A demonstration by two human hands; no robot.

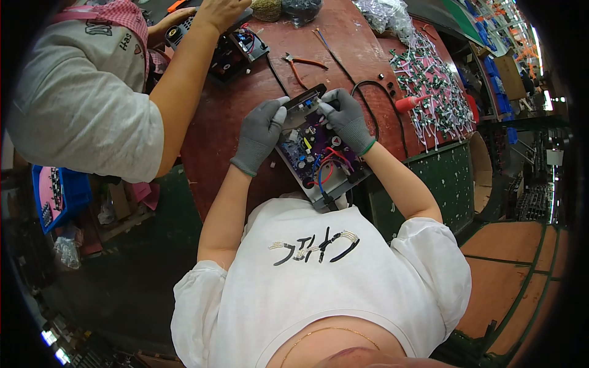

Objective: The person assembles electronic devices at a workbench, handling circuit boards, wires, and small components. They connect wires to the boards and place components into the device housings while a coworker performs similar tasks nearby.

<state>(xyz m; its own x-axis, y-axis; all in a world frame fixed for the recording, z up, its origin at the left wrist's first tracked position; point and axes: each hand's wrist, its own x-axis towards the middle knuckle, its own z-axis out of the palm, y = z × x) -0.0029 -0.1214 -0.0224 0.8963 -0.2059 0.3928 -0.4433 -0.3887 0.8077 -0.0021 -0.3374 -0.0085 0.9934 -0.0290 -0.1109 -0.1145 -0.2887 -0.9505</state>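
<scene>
An open metal electronics chassis lies tilted in front of me, with a purple circuit board and red and blue wires inside. My left hand, in a grey knit glove, is closed on the chassis's left side near its far end. My right hand, gloved the same way, pinches its thumb and fingers together at the far right corner by the black end panel. Something small and whitish shows by those fingertips; what they hold is mostly hidden. A black cable comes off the chassis's near end.
Orange-handled pliers and dark cables lie on the red worktable beyond the chassis. To the right are a red bottle and a heap of small green boards with white leads. A co-worker handles another chassis at left.
</scene>
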